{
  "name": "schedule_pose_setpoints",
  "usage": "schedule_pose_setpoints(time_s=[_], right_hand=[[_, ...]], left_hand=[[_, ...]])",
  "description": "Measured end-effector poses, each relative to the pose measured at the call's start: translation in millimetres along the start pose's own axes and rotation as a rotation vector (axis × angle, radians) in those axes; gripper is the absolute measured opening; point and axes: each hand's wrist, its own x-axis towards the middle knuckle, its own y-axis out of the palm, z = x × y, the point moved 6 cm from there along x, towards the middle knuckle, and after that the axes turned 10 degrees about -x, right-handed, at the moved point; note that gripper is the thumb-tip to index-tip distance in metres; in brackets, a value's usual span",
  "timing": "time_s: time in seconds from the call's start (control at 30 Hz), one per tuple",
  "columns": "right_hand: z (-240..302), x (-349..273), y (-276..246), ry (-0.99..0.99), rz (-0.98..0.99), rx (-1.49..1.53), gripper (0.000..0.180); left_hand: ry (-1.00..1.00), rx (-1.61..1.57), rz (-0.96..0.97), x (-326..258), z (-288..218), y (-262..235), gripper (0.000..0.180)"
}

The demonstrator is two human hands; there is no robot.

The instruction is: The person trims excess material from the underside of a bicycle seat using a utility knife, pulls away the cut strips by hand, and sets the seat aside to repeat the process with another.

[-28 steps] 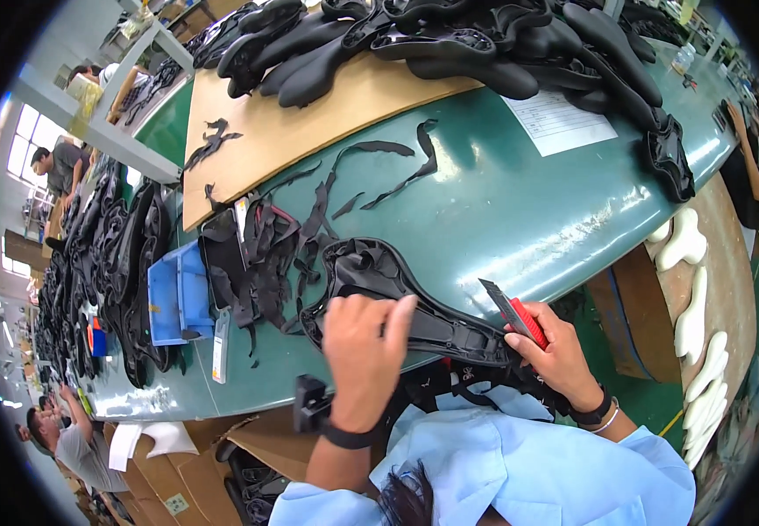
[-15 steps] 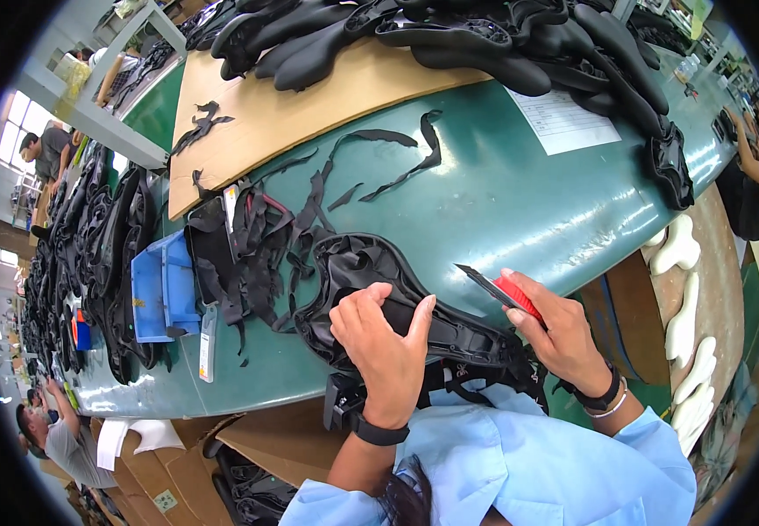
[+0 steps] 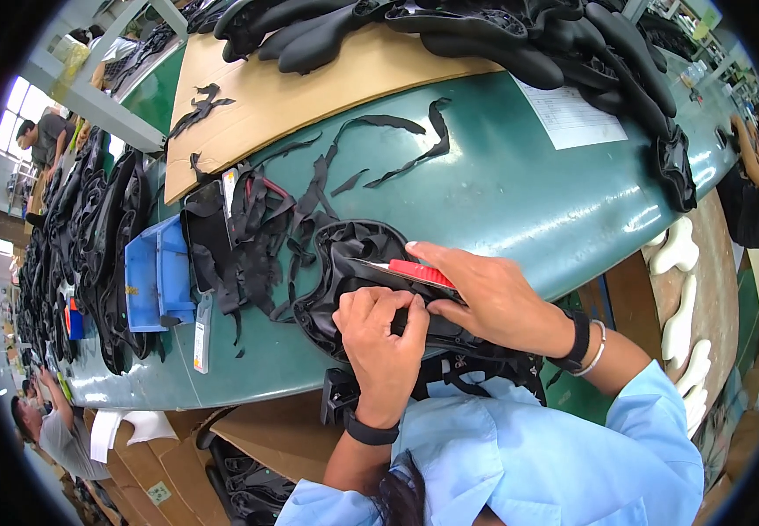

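Observation:
A black bicycle saddle [image 3: 322,289] lies underside up near the front edge of the green table, its black cover folded loosely inward. My left hand [image 3: 382,346] is over its middle, with fingers and thumb pinched together; they seem to grip the cover, though the fingertips partly hide it. In my right hand [image 3: 507,302] is a red-handled utility knife [image 3: 422,273]. Its blade points left, over the open hollow of the saddle, just beyond my left fingers. I cannot tell whether the blade touches the cover. My hands hide the saddle's middle and part of its narrow end.
Black cut-off strips [image 3: 261,241] are heaped left of the saddle, beside a blue bin [image 3: 143,285] and a slim pale case [image 3: 202,337]. Black saddles [image 3: 485,31] are piled at the back by cardboard [image 3: 327,96] and a paper sheet [image 3: 568,114]. White saddle-shaped pieces [image 3: 680,320] lie at right.
My right hand has moved left with the knife, from beside the saddle to over it. The fingers of my left hand, spread before, have closed into a pinch.

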Motion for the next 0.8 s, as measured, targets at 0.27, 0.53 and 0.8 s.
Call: schedule_pose_setpoints(time_s=[0.27,0.53,0.8], right_hand=[[-15.2,6.1,7.9,0.182,0.084,0.257,0.053],[-25.1,-24.5,-25.1,-0.010,-0.115,0.110,0.055],[-16.8,-32.0,-12.9,0.014,0.237,-0.188,0.054]], left_hand=[[0.019,0.018,-0.038,-2.0,-0.6,0.7,0.012],[-0.052,0.098,-0.029,5.1,3.0,8.3,0.010],[-0.016,-0.047,-0.077,1.6,6.0,4.6,0.013]])
